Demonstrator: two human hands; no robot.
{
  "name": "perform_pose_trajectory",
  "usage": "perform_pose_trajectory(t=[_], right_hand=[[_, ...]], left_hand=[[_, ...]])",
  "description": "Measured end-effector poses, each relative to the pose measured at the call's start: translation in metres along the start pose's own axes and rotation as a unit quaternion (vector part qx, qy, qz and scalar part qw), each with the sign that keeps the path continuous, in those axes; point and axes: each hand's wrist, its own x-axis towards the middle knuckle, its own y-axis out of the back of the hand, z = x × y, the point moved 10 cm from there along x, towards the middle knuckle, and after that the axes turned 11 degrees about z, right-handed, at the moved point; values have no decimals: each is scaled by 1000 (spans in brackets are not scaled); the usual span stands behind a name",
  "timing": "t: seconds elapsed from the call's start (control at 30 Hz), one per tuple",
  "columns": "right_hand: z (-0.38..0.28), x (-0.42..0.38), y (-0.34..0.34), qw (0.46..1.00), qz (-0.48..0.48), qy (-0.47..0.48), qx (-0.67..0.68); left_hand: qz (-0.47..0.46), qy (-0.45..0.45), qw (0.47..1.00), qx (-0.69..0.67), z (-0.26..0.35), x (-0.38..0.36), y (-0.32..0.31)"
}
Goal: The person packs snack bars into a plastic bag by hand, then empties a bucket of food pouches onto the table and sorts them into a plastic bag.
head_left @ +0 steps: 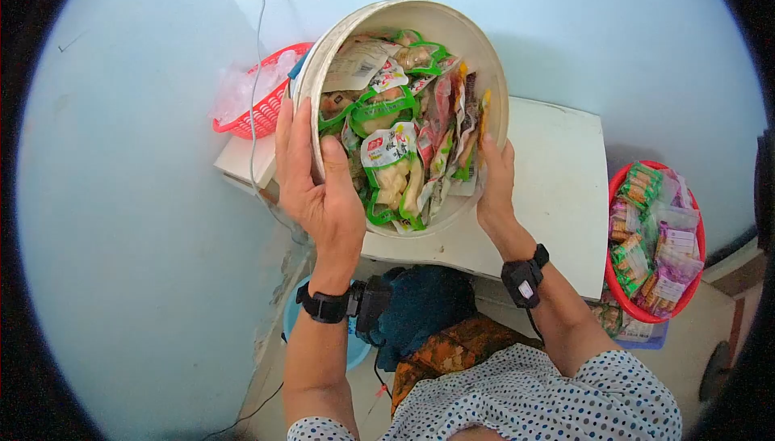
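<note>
Between my two hands is a white round bucket (494, 61), tilted so that its open mouth faces me. Inside lie several green-edged snack packets (391, 168) with clear windows, and a few red and yellow ones stand along the right side. My left hand (323, 191) grips the left of the rim, its thumb over the edge. On the other side my right hand (496, 182) holds the bucket's wall; some of its fingers are hidden. The bucket is over a white table (557, 174); whether its base touches the top cannot be seen.
A red basket (262, 114) with clear plastic bags stands behind on the left. To the right, a red basket (701, 235) is full of packaged snacks, above a purple crate (646, 336). A grey cable (254, 61) hangs down the wall. Under the table is a blue basin (355, 352).
</note>
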Motion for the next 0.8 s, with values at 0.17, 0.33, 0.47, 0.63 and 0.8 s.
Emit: perform_pose_trajectory(t=[0.17, 0.33, 0.47, 0.63, 0.8], right_hand=[[10, 20, 0, 988, 56, 83, -115], [24, 24, -6, 989, 8, 68, -127], [51, 27, -10, 992, -14, 29, -125], [62, 28, -21, 992, -4, 8, -129], [50, 29, -48, 993, -73, -4, -92]], left_hand=[[4, -14, 1000, 26, -11, 2, -8], [-6, -48, 998, 44, -16, -6, -7], [-24, -56, 996, 69, -24, -10, -2], [-44, -70, 995, 56, -11, 7, -9], [-20, -99, 994, 49, 4, 13, -3]])
